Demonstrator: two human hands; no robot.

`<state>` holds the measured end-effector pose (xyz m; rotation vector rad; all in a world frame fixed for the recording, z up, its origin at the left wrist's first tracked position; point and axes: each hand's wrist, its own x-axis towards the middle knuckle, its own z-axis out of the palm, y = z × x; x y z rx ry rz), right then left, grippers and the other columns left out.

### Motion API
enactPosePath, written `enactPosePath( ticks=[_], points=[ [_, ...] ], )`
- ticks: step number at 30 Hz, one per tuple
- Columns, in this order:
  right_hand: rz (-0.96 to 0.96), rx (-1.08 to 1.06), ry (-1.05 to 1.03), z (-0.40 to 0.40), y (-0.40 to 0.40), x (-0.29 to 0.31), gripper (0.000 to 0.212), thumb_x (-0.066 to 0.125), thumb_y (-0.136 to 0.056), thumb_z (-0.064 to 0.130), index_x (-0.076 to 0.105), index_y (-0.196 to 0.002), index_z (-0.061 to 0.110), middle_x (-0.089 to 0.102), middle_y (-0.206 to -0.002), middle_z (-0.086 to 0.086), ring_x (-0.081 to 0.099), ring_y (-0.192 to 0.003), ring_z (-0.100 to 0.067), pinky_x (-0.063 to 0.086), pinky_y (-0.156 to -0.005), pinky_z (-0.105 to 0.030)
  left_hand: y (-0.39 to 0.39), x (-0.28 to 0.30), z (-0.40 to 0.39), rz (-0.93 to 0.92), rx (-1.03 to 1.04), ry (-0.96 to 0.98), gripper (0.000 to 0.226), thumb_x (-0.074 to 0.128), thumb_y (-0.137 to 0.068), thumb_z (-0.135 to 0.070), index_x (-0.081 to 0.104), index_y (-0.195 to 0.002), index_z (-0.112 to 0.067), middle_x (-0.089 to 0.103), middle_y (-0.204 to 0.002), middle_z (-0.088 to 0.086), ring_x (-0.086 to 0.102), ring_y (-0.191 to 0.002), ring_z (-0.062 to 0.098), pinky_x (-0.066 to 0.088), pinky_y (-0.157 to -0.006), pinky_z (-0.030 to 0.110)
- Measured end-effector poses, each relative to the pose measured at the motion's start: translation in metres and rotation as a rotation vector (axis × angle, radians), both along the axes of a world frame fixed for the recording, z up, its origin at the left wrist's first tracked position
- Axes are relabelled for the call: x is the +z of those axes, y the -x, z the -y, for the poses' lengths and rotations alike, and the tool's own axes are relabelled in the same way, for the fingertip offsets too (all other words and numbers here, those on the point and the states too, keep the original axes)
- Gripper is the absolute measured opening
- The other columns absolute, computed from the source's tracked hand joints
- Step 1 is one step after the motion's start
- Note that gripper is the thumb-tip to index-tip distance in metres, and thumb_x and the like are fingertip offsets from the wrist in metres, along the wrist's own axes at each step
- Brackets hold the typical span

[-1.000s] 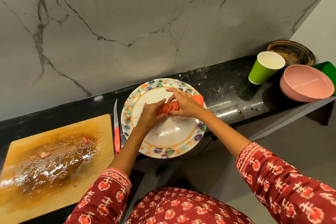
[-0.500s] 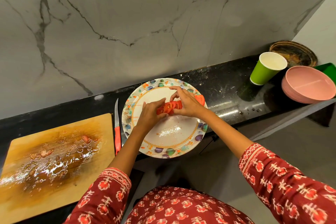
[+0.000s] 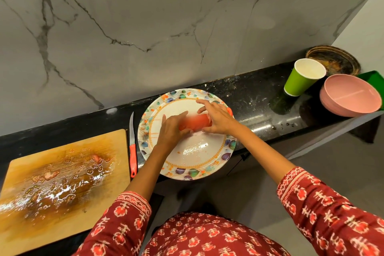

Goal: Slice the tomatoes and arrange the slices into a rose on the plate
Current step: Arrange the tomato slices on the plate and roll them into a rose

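Over the far half of the plate [image 3: 207, 170], the left hand [image 3: 172, 131] and right hand [image 3: 218, 119] now curl round the tomato slices [image 3: 195, 123], which a second ago lay fanned and look gathered into a tighter roll, so the rose seems under way.

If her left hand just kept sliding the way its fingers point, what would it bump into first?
The left hand points right across the plate, and its fingers already touch the row of tomato slices. Beyond that roll sits the right hand, holding the other end. The slices are blurred, so exact contact is uncertain.
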<state>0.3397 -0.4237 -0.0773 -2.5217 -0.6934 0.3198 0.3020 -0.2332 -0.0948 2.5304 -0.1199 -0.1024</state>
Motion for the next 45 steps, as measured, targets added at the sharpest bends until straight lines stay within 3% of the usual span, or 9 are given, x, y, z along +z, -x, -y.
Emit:
enactPosePath(
  ticks=[5,9,15,32,37,45],
  points=[
    [-0.014,-0.003,-0.043,0.005,-0.002,-0.001,0.085,0.074,-0.075,0.024,0.022,-0.143,0.02,0.058,-0.123,0.006,0.039,-0.127,-0.02,0.022,-0.111,-0.049,0.0,-0.001,0.003,0.015,0.014,-0.037,0.07,0.072,-0.076,-0.035,0.042,-0.137,-0.019,0.056,-0.128,0.008,0.048,-0.12,0.024,0.016,-0.114,0.051],
    [-0.011,0.018,-0.034,0.004,-0.003,0.001,0.088,0.075,-0.074,0.025,0.021,-0.144,0.02,0.057,-0.125,0.006,0.038,-0.128,-0.019,0.021,-0.11,-0.046,-0.003,0.005,0.007,-0.016,-0.035,-0.072,0.081,0.075,-0.073,-0.036,0.032,-0.141,-0.022,0.049,-0.136,0.005,0.039,-0.129,0.023,0.006,-0.113,0.053],
    [0.0,0.014,-0.057,0.002,-0.004,-0.001,0.085,0.075,-0.076,0.028,0.024,-0.143,0.021,0.061,-0.121,0.005,0.041,-0.127,-0.019,0.024,-0.11,-0.048,-0.009,0.012,0.016,-0.015,-0.113,-0.195,0.079,0.07,-0.079,-0.035,0.027,-0.143,-0.025,0.047,-0.138,0.003,0.035,-0.132,0.022,-0.003,-0.112,0.055],
    [0.017,0.015,-0.045,0.014,-0.006,-0.002,0.085,0.076,-0.075,0.027,0.025,-0.143,0.02,0.055,-0.131,0.006,0.036,-0.132,-0.017,0.017,-0.112,-0.046,-0.006,-0.003,0.016,0.052,-0.055,-0.072,0.076,0.068,-0.079,-0.04,0.029,-0.142,-0.023,0.05,-0.134,0.005,0.039,-0.128,0.022,-0.007,-0.111,0.056],
    [0.008,-0.003,-0.065,0.017,-0.004,0.0,0.082,0.076,-0.075,0.024,0.027,-0.142,0.019,0.052,-0.134,0.003,0.032,-0.135,-0.018,0.016,-0.112,-0.044,-0.008,0.006,0.022,0.001,-0.073,-0.082,0.092,0.073,-0.07,-0.047,0.025,-0.144,-0.024,0.046,-0.139,0.001,0.032,-0.134,0.021,-0.013,-0.109,0.056],
    [0.022,-0.028,-0.059,0.028,-0.004,-0.003,0.089,0.073,-0.074,0.02,0.02,-0.145,0.019,0.06,-0.126,0.006,0.032,-0.135,-0.017,0.016,-0.11,-0.038,-0.012,0.013,0.042,0.037,-0.091,-0.214,0.084,0.067,-0.076,-0.05,0.024,-0.144,-0.026,0.048,-0.137,0.002,0.035,-0.132,0.021,-0.014,-0.107,0.058]
  ],
)
